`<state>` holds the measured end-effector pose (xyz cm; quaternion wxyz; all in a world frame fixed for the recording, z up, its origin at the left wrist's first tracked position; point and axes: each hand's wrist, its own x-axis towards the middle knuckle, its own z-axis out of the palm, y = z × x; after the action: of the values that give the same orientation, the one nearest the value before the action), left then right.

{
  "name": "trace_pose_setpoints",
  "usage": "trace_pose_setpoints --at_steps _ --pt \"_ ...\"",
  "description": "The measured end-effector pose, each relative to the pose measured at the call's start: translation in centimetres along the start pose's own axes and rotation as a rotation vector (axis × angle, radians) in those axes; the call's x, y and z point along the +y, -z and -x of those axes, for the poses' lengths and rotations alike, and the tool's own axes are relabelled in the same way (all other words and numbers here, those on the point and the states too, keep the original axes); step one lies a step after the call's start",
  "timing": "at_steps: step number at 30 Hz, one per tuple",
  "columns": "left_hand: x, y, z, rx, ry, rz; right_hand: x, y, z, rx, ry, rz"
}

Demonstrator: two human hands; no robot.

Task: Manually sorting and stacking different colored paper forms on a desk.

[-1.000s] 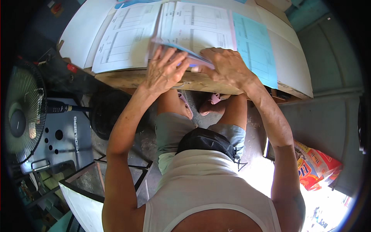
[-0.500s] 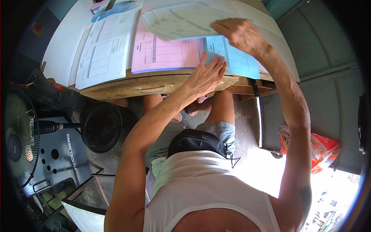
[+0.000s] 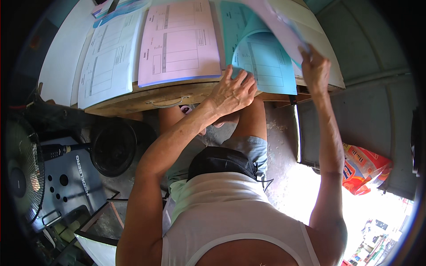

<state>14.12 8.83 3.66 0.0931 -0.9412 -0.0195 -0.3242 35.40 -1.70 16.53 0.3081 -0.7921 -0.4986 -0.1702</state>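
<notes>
My right hand (image 3: 316,73) is closed on raised sheets (image 3: 279,29), pink and blue, that bend up over the desk's right part. My left hand (image 3: 233,91), fingers bent and apart, rests at the near left corner of the blue forms (image 3: 264,66), where a sheet curls up. Left of it lies a pink stack of forms (image 3: 179,42) with a blue layer at its bottom edge, and farther left a white stack (image 3: 104,62).
Coloured papers (image 3: 115,13) lie at the back left of the wooden desk (image 3: 133,104). A black fan (image 3: 17,168) and a round black object (image 3: 113,146) are at left. A grey metal panel (image 3: 368,44) and red plastic bag (image 3: 364,173) are at right.
My right hand has moved right and down with raised paper, uncovering the pink stack and curling blue sheets. My left hand has shifted slightly left, staying at the blue forms' near corner.
</notes>
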Motion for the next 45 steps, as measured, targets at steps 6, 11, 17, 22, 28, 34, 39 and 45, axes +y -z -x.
trace_pose_setpoints --at_steps 6,11,17,22,28,34,39,45 --pt "0.2 -0.1 0.1 0.059 0.048 0.002 3.1 1.8 -5.3 0.173 -0.167 -0.048" --pt "0.1 -0.1 0.5 0.042 0.043 0.004 2.6 2.4 -4.9 0.243 -0.289 -0.006" --pt "0.3 0.1 0.6 0.031 0.056 0.021 2.3 1.3 -3.4 0.348 0.022 0.126" --pt "0.6 0.0 0.7 0.047 0.069 0.033 1.1 -1.6 1.5 0.041 0.402 0.098" --pt "0.6 0.2 0.1 0.028 0.082 0.084 0.4 -3.3 6.5 -0.128 0.529 0.182" --pt "-1.4 0.8 -1.0 0.146 0.148 0.092 0.3 -1.4 4.5 -0.422 0.478 0.085" --pt "-2.9 3.7 0.0 0.223 0.226 0.017 0.4 -1.8 5.1 -0.443 0.542 0.023" --pt "-10.1 14.5 11.3 0.154 0.467 -0.153 2.4 -1.6 4.4 -0.389 0.513 0.023"
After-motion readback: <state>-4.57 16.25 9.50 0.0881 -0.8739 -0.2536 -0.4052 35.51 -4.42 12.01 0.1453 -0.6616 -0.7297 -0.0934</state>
